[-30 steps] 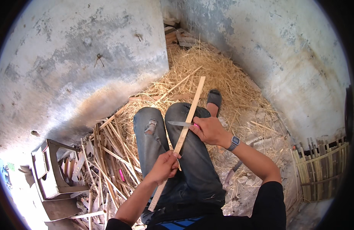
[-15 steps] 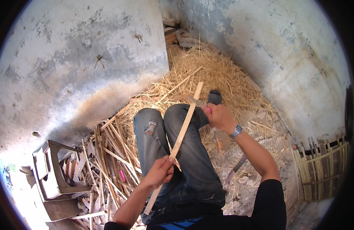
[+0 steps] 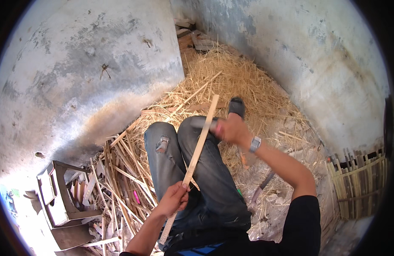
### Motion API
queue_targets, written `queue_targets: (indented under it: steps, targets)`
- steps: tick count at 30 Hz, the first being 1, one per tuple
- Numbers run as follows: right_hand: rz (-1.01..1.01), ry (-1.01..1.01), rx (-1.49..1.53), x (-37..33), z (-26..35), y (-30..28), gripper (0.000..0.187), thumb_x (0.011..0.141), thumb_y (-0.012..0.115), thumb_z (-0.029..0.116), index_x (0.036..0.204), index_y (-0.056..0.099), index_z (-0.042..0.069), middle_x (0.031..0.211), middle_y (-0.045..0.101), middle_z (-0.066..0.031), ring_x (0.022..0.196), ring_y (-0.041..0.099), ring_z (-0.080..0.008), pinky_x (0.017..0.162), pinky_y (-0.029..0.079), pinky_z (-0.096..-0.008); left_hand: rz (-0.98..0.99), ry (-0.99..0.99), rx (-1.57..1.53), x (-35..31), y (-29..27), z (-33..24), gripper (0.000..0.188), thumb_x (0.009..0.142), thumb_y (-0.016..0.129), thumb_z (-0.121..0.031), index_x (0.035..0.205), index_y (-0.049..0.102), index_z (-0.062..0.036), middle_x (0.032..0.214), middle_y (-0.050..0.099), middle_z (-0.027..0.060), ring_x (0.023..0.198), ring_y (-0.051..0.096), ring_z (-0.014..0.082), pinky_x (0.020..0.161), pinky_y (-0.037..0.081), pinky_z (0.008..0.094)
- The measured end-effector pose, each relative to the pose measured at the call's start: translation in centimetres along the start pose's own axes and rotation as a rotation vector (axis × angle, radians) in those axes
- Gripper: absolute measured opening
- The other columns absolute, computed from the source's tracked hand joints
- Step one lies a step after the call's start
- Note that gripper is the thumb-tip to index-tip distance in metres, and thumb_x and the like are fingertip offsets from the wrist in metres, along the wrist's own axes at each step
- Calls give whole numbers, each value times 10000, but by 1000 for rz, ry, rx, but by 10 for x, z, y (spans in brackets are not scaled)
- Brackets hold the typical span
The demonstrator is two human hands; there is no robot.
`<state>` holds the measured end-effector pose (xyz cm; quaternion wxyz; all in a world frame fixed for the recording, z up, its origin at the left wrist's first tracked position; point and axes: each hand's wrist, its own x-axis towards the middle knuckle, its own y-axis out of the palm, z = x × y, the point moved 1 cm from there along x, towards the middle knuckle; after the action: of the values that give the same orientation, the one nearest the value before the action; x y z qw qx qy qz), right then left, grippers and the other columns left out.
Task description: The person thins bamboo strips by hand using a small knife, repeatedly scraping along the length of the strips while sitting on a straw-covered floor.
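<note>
A long, flat, pale strip of bamboo or wood (image 3: pixel 200 147) slants across my jeans, its lower end near my waist and its upper end beyond my knees. My left hand (image 3: pixel 175 199) is closed round its lower part, thumb on top. Closed on a knife (image 3: pixel 213 126) with a pinkish handle, my right hand (image 3: pixel 236 130) is beside the strip's upper part. Motion smears the blade, which lies across the strip near my knee; I cannot tell how far it touches the wood. A watch (image 3: pixel 255 144) is on my right wrist.
Loose sticks and strips (image 3: pixel 124 179) lie in a heap at left, beside a small wooden frame (image 3: pixel 56 200). Wood shavings (image 3: pixel 227 72) cover the floor ahead, between two worn walls. A slatted basket (image 3: pixel 359 185) stands at right; a dark-handled tool (image 3: pixel 263 186) lies by my leg.
My right hand and the knife have moved down along the strip toward me and slightly left. My left hand keeps its hold; the whole view has shifted a little.
</note>
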<state>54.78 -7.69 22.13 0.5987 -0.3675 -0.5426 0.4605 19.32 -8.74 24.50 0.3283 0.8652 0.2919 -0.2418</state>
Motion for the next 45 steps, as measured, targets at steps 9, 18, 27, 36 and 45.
queue_targets:
  steps: [9, 18, 27, 36, 45]
  targets:
    - [-226, 576, 187, 6, -82, -18, 573, 1058, 444, 456, 808, 666, -8, 683, 633, -222, 621, 619, -420, 593, 458, -499, 47, -118, 38, -53, -38, 30, 284, 1120, 450, -297, 1024, 546, -48, 637, 351, -35, 497, 286, 72, 450, 252, 257]
    - [-351, 534, 836, -13, -18, -27, 489, 1079, 493, 406, 837, 608, -3, 612, 538, -99, 528, 468, -187, 529, 385, -354, -14, -43, 217, -40, -36, 29, 310, 1117, 450, -327, 1032, 570, -54, 638, 462, -24, 495, 410, 61, 456, 320, 221]
    - [-174, 569, 844, -25, -1, -29, 431, 1096, 481, 326, 846, 604, -3, 623, 543, -95, 534, 552, -203, 546, 430, -372, -48, -11, 299, -38, -24, 23, 310, 1112, 459, -316, 1017, 582, -48, 612, 482, -17, 484, 456, 70, 452, 342, 222]
    - [-121, 602, 741, -35, -2, 8, 538, 1100, 447, 376, 739, 571, -4, 586, 537, -115, 554, 526, -215, 569, 416, -373, -112, 75, 377, -29, -15, 29, 309, 1113, 458, -272, 980, 586, -24, 607, 478, -16, 492, 439, 62, 469, 362, 258]
    - [29, 620, 895, -57, 32, -6, 558, 1098, 443, 410, 752, 575, -7, 588, 481, -64, 560, 477, -179, 560, 401, -377, -130, 121, 431, -22, -14, 32, 293, 1107, 465, -257, 989, 593, -21, 605, 491, -11, 478, 443, 63, 456, 357, 265]
